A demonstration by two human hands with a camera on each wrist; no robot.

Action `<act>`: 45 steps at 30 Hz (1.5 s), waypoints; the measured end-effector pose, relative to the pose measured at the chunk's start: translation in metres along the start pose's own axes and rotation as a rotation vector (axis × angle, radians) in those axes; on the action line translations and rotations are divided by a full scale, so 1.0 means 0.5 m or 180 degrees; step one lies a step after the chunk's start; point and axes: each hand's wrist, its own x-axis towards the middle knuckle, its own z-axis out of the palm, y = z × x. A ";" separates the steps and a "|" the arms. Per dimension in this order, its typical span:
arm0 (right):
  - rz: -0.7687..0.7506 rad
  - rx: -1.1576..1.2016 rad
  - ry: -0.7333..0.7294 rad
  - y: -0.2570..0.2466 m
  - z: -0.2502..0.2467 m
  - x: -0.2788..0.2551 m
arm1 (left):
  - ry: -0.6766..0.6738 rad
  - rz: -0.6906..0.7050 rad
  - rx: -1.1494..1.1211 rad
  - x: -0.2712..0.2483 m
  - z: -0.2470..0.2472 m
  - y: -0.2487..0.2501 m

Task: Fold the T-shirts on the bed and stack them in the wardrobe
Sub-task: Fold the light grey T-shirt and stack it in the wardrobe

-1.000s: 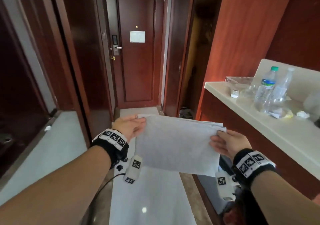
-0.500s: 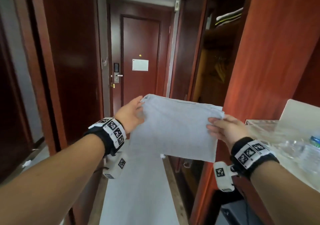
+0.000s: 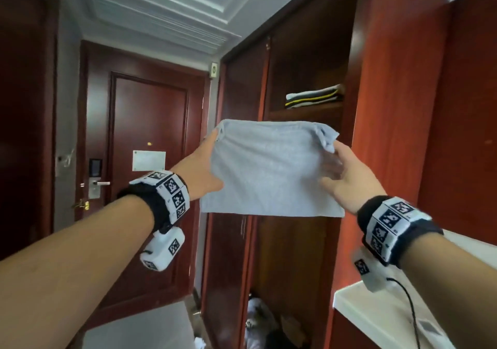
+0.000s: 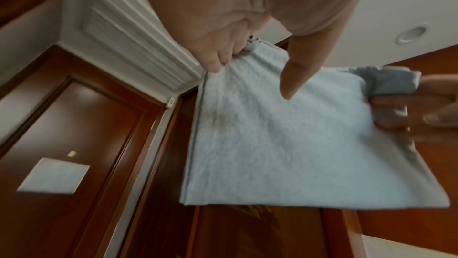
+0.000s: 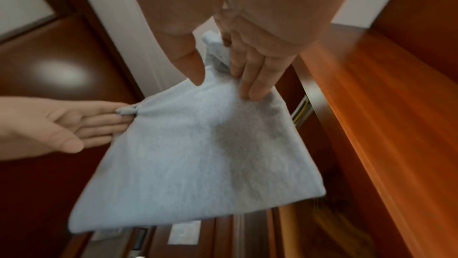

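Two hands, left hand (image 3: 204, 171) and right hand (image 3: 349, 179), each grip pinched on a side of the folded light-blue T-shirt (image 3: 271, 168), mid-frame, just below the wardrobe (image 3: 309, 52) shelf stack (image 3: 313, 97).

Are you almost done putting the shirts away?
Partly. A small stack of folded shirts already lies on the wardrobe shelf. Right now the left hand and right hand each grip a side of a folded light blue T-shirt, held up just below that shelf. It is not yet on the stack. The bed is out of view, so I cannot tell how many are left.
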 end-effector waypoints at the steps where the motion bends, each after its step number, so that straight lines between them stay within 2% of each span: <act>1: -0.0096 -0.0207 0.0097 -0.009 -0.005 0.033 | 0.0136 0.0132 0.0145 0.045 0.002 -0.003; 4: -0.0323 -0.0864 0.0443 -0.022 -0.018 0.135 | 0.0417 0.0580 0.0494 0.178 0.014 -0.013; 8: -0.0492 -0.1397 0.0746 -0.022 -0.031 0.282 | 0.0809 0.0936 0.0424 0.381 0.026 -0.023; 12: -0.0692 -0.1695 0.1063 -0.009 -0.030 0.459 | 0.1152 0.1059 0.0431 0.593 0.026 -0.009; 16: -0.0562 -0.1901 0.1344 0.019 -0.021 0.635 | 0.1407 0.1231 0.0551 0.791 0.018 -0.003; 21: -0.0512 -0.2350 0.1557 0.039 -0.012 0.799 | 0.1496 0.1414 0.0289 0.975 0.046 -0.010; 28: -0.0472 -0.3262 0.1824 0.067 0.023 0.950 | 0.1581 0.1555 -0.0191 1.213 0.133 -0.053; 35: 0.0108 -0.3794 0.2114 0.092 0.069 1.053 | 0.1555 0.2079 -0.0657 1.451 0.193 -0.053; 41: 0.0504 -0.3941 0.2251 0.094 0.087 1.097 | 0.1378 0.2471 -0.1050 1.570 0.251 -0.034; 45: 0.0618 -0.4065 0.2368 0.083 0.106 1.120 | 0.1317 0.2554 -0.1115 1.612 0.264 -0.031</act>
